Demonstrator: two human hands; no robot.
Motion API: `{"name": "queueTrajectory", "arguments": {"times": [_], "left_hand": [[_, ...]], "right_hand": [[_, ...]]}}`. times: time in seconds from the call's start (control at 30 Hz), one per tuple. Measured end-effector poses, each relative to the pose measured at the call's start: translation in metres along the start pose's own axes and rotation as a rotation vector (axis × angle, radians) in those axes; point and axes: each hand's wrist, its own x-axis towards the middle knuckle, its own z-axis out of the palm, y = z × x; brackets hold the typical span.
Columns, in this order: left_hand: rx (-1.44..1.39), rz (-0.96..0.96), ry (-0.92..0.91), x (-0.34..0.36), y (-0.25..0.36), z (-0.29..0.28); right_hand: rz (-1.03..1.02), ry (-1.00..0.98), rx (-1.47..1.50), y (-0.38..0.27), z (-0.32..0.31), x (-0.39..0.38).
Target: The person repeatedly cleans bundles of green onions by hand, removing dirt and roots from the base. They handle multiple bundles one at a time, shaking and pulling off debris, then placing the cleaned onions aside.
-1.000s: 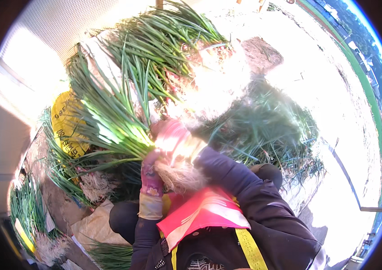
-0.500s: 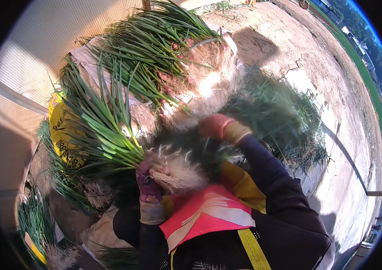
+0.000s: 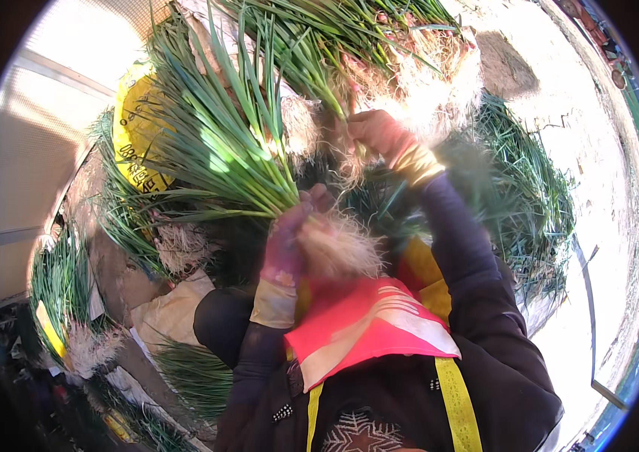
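Observation:
My left hand (image 3: 289,241), in a purple patterned glove, is closed around the base of a thick bunch of green onions (image 3: 248,169). Their long leaves fan up and to the left, while pale stringy roots hang out to the right of my fist. My right hand (image 3: 383,135), in a reddish glove, reaches to the near edge of a big pile of green onions (image 3: 410,56). Its fingers are closed on the lower stems of a few stalks there, with roots dangling below the fingers.
A heap of loose green leaves (image 3: 526,188) lies right of my arm. Yellow printed plastic (image 3: 135,132) sits behind the bunch. More green onions (image 3: 59,286) lie at the far left, near a pale mesh wall (image 3: 44,113). Sunlit ground (image 3: 598,151) stretches along the right.
My right hand has moved forward to the pile and taken hold of some stalks. My left hand still holds its bunch. The whole view has shifted, with the pile now higher in it.

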Motion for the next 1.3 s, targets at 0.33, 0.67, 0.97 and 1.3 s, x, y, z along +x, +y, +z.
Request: {"name": "queueTrajectory", "arguments": {"times": [0.33,0.67,0.97,1.3], "left_hand": [[0.334,0.104,-0.294,-0.007,0.002,-0.027],[0.224,0.043,-0.043,-0.027,0.012,0.013],[0.174,-0.068,-0.075,-0.025,0.013,0.006],[0.181,0.009,-0.143,-0.015,0.003,-0.016]], "right_hand": [[-0.596,0.150,-0.731,0.029,0.072,-0.026],[-0.097,-0.238,-1.346,0.125,-0.021,-0.018],[-0.261,-0.097,0.556,0.017,0.065,-0.010],[-0.089,-0.075,0.153,0.012,0.083,-0.033]]}}
